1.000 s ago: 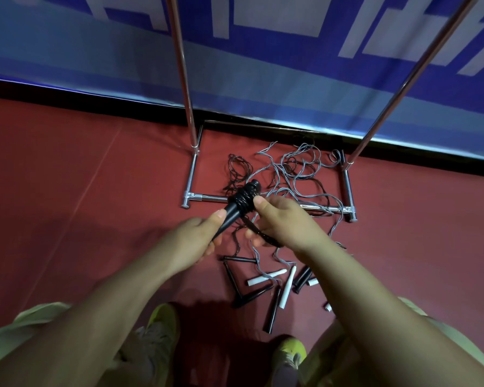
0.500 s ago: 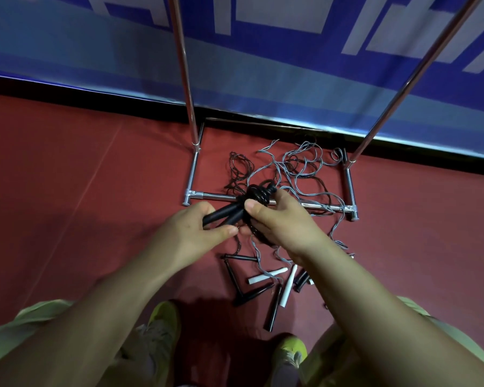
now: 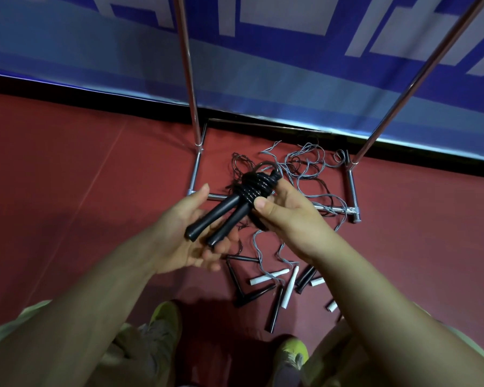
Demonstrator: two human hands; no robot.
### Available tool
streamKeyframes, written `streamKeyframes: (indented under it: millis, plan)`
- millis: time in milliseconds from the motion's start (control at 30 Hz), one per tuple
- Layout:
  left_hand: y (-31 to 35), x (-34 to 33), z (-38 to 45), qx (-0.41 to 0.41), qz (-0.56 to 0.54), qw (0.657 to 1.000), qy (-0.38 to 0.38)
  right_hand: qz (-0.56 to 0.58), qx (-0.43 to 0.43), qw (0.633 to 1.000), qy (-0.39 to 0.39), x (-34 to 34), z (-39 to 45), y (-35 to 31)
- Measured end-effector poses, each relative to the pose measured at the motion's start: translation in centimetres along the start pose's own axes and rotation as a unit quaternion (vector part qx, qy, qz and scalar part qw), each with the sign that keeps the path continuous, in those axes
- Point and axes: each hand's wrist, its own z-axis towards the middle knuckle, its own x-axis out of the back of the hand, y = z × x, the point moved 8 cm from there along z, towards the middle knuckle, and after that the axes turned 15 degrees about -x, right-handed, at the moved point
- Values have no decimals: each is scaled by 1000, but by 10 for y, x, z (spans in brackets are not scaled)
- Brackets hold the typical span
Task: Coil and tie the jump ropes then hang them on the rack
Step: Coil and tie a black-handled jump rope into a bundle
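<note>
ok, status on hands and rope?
Left hand open under black handles. Right hand grips coiled rope. Loose ropes litter rack base.

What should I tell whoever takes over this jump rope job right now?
Left hand: open palm, cradling the two black handles of the bundled black jump rope.
Right hand: grip pinching the wrapped cord of that bundle, thumb on top.
Done: this rope is coiled round its handles; whether the end is tied off cannot be seen.
Left: secure it if needed, then hang it on the metal rack, whose top bar is out of view.
On the red floor: a tangle of grey and black ropes inside the rack base, with loose black and white handles nearer the feet, all still to coil.
</note>
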Motion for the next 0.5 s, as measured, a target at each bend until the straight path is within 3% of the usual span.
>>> streamKeyframes:
  millis: [167, 367, 500]
  plan:
    - [4, 6, 2, -76, 164, 981, 73, -86, -92, 991, 35, 5, -5, 9]
    - [2, 8, 6, -77, 161, 978, 105, -129, -135, 980, 65, 13, -2, 19]
    - [1, 13, 7, -69, 178, 973, 130, -208, -121, 962, 126, 21, -1, 17]
